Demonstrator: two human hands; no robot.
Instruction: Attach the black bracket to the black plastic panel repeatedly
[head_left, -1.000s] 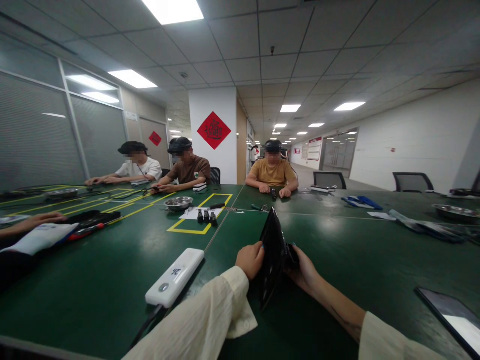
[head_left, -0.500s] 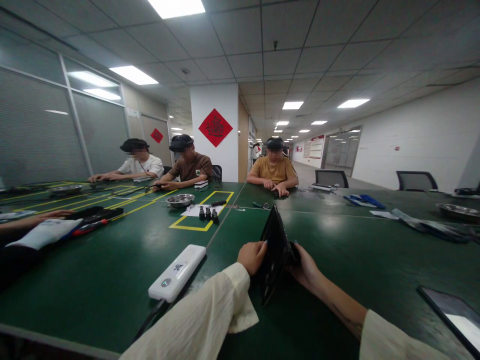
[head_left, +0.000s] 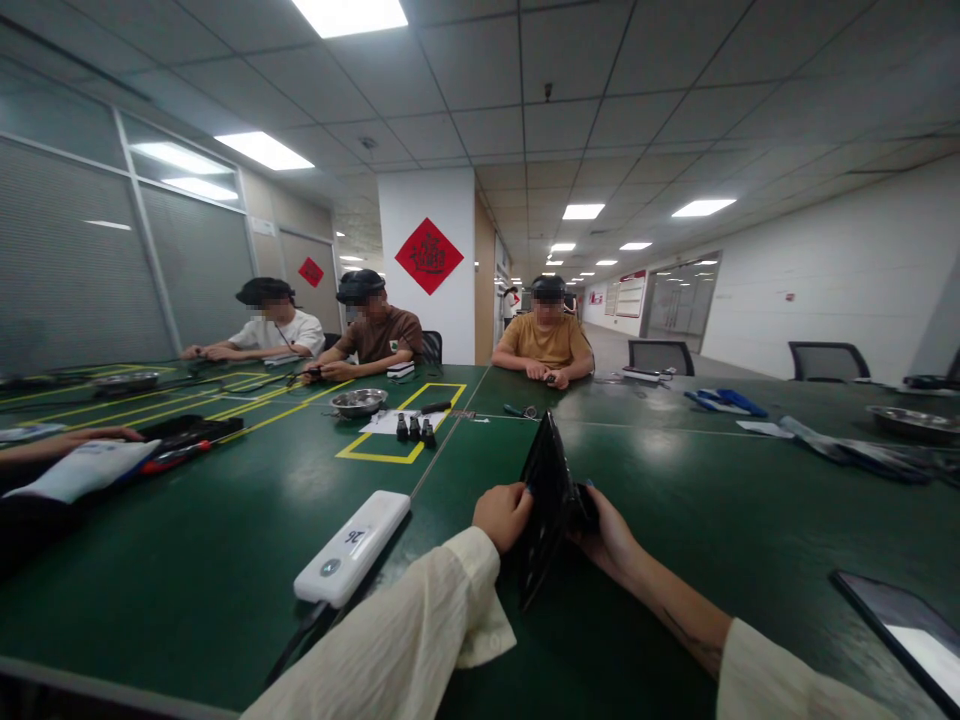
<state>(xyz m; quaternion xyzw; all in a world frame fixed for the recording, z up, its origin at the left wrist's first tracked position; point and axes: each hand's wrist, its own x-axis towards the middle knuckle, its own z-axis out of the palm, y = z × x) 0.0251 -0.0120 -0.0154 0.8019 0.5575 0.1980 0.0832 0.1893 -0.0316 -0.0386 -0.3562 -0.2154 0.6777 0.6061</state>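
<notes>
L hand (head_left: 501,518) gripped the near side of a blk panel (head_left: 541,525), thumb pressed to it, other fingers curled in & partly hidden. R hand (head_left: 615,535) was closed on a blk block (head_left: 587,508) at the panel's R side, bluish nail showing up top; couldn't tell how far the rest of the fingers wrapped round. Panel stood approx. upright, tilted a bit, betw. the 2 hands over the green table (head_left: 247,560); couldn't tell if its lower edge touched the top.

L of the hands, near the L forearm, lay a white device (head_left: 352,547) marked "26", blk cable running from its near end. Far R, well apart from the R hand: a dark-framed tablet or phone (head_left: 900,630), screen part white.

Further up I saw 3 small blk pieces (head_left: 415,430) in a row at the edge of white paper (head_left: 382,422), in a yellow-taped rectangle, w/ a metal bowl (head_left: 358,402) just beside. Co-worker in tan tee (head_left: 546,340) sat opp., hands together on the table. 2 more sat L of there, in brown tee (head_left: 390,335) & white tee (head_left: 300,335); all 3 had blk headgear. Far L, another person's hand (head_left: 109,434) was beside a blk case (head_left: 196,430).
</notes>
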